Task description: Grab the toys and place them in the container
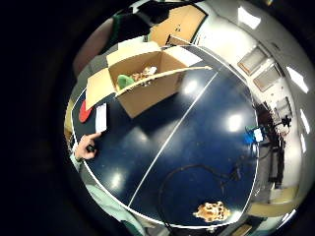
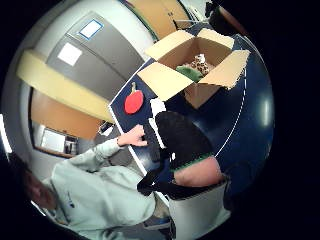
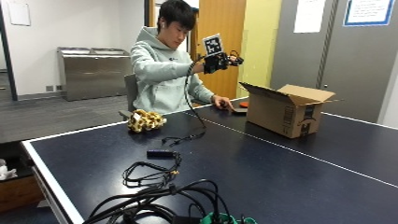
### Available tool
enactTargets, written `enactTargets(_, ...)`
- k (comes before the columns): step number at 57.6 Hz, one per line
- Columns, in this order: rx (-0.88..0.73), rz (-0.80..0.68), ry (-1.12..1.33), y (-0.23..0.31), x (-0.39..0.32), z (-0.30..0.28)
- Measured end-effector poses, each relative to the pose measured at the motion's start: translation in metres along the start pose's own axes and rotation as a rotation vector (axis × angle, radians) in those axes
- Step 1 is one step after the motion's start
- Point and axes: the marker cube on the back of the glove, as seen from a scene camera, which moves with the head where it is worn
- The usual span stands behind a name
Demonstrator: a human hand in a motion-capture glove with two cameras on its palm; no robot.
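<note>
Grip is hanging high in the air above the surface, and I cannot tell how its fingers are standing.

Brown cardboard box is sitting on the dark blue surface with its flaps standing open; inside it a spotted soft toy is lying beside something green. Another spotted, lumpy soft toy is sitting near the surface's edge, well apart from the box. A round red paddle is lying flat beside the box, and the person's bare hand is resting on the surface near it.
</note>
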Motion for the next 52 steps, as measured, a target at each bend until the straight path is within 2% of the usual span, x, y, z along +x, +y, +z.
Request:
enactTargets(6,-0.005,-0.031,0.063,0.004,0.007,0.002)
enactTargets(13,0.005,0.113,0.131,0.0,0.023,0.005)
enactTargets(18,-0.012,-0.043,0.042,0.01,0.008,0.005)
enactTargets(22,-0.003,0.01,0.133,0.01,0.016,0.009)
enactTargets(25,0.004,0.064,0.065,0.01,0.008,0.009)
enactTargets(27,0.005,0.055,0.026,0.012,0.003,0.009)
enactTargets(32,0.001,0.048,0.119,0.016,0.011,0.013)
enactTargets(37,0.009,0.163,0.113,0.017,0.013,0.014)
enactTargets(45,0.003,0.067,-0.014,0.032,0.009,0.005)
enactTargets(50,0.008,0.171,0.088,0.038,0.023,0.006)
enactTargets(52,0.008,0.163,0.107,0.043,0.023,0.006)
